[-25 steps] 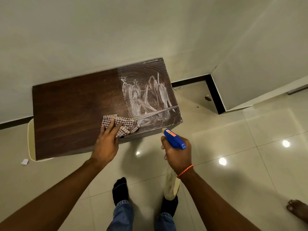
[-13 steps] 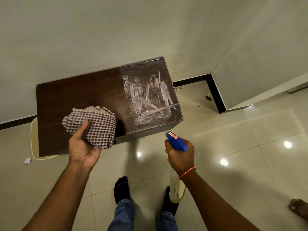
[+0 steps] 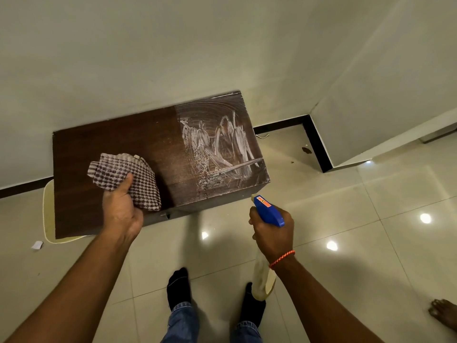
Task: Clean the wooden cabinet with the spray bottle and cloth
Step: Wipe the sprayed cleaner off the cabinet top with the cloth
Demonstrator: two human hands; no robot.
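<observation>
Mat (image 3: 48, 214): a pale edge is seen under the cabinet's left end; a slip is judged possible if it is stepped on.
Wooden cabinet (image 3: 118, 144): set against the wall; the left part of the top is dark and clear of marks.
Left hand (image 3: 121, 209): closed round a bunched checked cloth (image 3: 128, 179), raised over the front-left area of the top; contact with the wood cannot be told.
Cloth risk: the loose lower fold hangs toward the front edge; dirt could be dragged back onto the cleaned wood if a soiled face is used.
Residue (image 3: 220, 149): white smears and dark specks are spread over the right end, up to the front-right corner; streaks are likely if it is left to dry.
Right hand (image 3: 274, 233): wrapped round the spray bottle (image 3: 268, 210), held off the front-right corner, nozzle toward the top.
Spray risk: overspray could be thrown onto the glossy floor tiles (image 3: 346, 219), leaving a wet footing near the socked feet (image 3: 178, 285).
</observation>
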